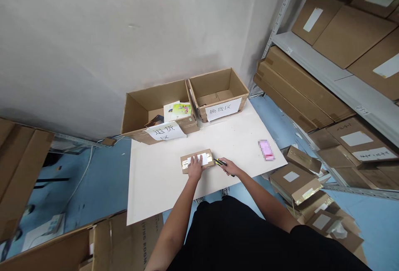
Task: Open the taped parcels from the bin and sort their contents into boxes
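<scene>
A small brown cardboard box (184, 163) with a white label and clear tape lies on the white table (152, 183). On top of it rests my left hand (195, 167), palm down with its fingers spread over the label. My right hand (230, 166) is closed around a black and yellow utility knife (220, 162). The knife's tip points at the right end of the box, by the taped edge. Whether the blade touches the tape is too small to tell.
Two open cartons with handwritten signs stand at the table's back: the left carton (134, 127) holds booklets, beside the right carton (202, 115). A blurred pink item (266, 150) lies at the right. Shelves (330, 61) and stacked boxes (296, 177) flank the right side.
</scene>
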{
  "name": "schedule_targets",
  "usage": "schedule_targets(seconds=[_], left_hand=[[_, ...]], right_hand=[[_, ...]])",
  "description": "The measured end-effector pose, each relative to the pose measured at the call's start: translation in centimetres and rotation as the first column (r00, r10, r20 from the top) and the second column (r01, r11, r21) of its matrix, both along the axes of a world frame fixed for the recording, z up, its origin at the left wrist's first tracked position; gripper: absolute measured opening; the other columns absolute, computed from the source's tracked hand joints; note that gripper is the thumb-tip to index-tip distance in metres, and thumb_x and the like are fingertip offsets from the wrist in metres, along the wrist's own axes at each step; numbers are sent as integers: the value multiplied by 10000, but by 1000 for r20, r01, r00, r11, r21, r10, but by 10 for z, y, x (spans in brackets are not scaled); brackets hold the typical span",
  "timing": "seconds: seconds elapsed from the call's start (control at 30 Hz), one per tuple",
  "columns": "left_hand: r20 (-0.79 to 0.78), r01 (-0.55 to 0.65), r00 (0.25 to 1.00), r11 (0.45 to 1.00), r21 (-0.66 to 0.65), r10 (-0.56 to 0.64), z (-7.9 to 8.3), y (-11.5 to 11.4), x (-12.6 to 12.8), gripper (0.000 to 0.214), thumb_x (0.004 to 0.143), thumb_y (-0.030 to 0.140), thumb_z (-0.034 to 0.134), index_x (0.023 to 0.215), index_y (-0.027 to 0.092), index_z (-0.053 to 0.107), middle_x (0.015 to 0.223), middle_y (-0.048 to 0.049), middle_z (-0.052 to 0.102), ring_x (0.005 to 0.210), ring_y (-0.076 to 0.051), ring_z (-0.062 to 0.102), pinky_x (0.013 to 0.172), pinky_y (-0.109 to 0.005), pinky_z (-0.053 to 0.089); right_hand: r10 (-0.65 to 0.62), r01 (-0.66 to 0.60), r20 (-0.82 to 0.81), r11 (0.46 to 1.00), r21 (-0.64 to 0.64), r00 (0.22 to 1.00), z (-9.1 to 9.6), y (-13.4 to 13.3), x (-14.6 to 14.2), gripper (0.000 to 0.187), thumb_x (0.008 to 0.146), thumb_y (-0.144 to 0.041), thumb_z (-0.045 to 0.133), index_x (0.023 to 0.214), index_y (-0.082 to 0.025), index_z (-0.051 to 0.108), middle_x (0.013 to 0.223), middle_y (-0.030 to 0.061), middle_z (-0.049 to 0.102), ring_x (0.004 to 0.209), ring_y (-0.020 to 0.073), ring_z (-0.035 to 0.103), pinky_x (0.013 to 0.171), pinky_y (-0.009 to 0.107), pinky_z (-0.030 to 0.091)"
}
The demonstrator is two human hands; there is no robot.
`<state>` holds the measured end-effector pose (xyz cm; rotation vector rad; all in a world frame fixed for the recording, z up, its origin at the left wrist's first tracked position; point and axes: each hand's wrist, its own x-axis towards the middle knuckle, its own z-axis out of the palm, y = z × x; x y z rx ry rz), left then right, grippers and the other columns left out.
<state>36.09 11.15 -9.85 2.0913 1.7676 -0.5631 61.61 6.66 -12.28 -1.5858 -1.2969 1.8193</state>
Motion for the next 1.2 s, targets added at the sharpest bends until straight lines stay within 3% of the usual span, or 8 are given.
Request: schedule_targets(seconds=[0.3, 0.43, 0.57, 0.67, 0.8, 0.97, 1.07, 1.2], left_hand=[[69, -114, 992, 990, 78, 109, 14, 17, -51, 711, 1021, 567, 449, 1660, 290, 308, 1746, -123, 260, 1592, -333, 238, 1221, -488, 331], [-1, -261, 965, 963, 71, 262, 14, -1, -70, 719, 1051, 556, 348, 1655, 168, 303, 1598, -238, 464, 1479, -371, 422, 1149, -503, 388], [63, -253, 964, 965, -64, 257, 15, -28, -69, 624, 1073, 530, 295, 1560, 177, 461, 1311, -194, 673, 1210, -322, 640, 987, -438, 502], [127, -173, 977, 985, -15, 174, 17, -34, -63, 502, 1054, 417, 411, 1523, 263, 503, 1394, -145, 636, 1259, -284, 614, 958, -378, 525], [138, 69, 987, 993, 97, -82, 19, -5, -53, 797, 904, 174, 601, 1636, 290, 307, 1691, -121, 362, 1535, -295, 360, 1086, -408, 480], [166, 424, 891, 905, 22, -422, 9, 36, -35, 1057, 780, 157, 753, 1677, 290, 210, 1788, -100, 103, 1645, -337, 60, 1266, -495, 261], [117, 340, 934, 941, 0, -337, -5, 30, -30, 1112, 772, 276, 820, 1687, 315, 189, 1785, -109, 117, 1635, -359, 120, 1237, -511, 311], [47, 124, 991, 991, 48, -127, -21, 2, -32, 984, 856, 447, 768, 1679, 296, 251, 1762, -150, 199, 1582, -406, 257, 1144, -546, 417]], right_hand=[[-279, 283, 307, 959, 31, 910, -14, 6, -73, 864, 907, -578, 664, 1622, -281, 282, 1157, 71, 725, 734, 192, 729, 709, 328, 604], [-235, 214, 523, 972, 102, 819, -2, 59, -115, 916, 914, -572, 678, 1644, -238, 237, 1345, 143, 684, 1177, 302, 701, 924, 385, 565], [-178, 86, 605, 980, 179, 776, 23, 130, -136, 881, 939, -488, 693, 1651, -219, 249, 1306, 161, 711, 1222, 313, 680, 973, 368, 514], [-189, 66, 588, 972, 224, 786, 37, 156, -135, 892, 938, -478, 710, 1653, -210, 250, 1253, 146, 739, 1179, 305, 697, 950, 344, 507], [-316, 172, 571, 941, 292, 758, 37, 125, -108, 875, 970, -528, 634, 1660, -186, 218, 1229, 139, 746, 1138, 312, 712, 910, 353, 522], [-109, 2, 673, 987, 158, 731, 12, 40, -78, 1023, 848, -590, 752, 1651, -186, 264, 1266, 176, 726, 1172, 362, 696, 910, 393, 508], [-62, -20, 662, 993, 116, 747, 1, 25, -76, 1006, 847, -582, 754, 1643, -187, 283, 1267, 175, 724, 1181, 358, 691, 909, 393, 498], [-109, 13, 640, 988, 153, 761, 6, 59, -80, 1177, 713, -524, 891, 1659, -234, 255, 1270, 166, 712, 1171, 366, 686, 900, 392, 493]])
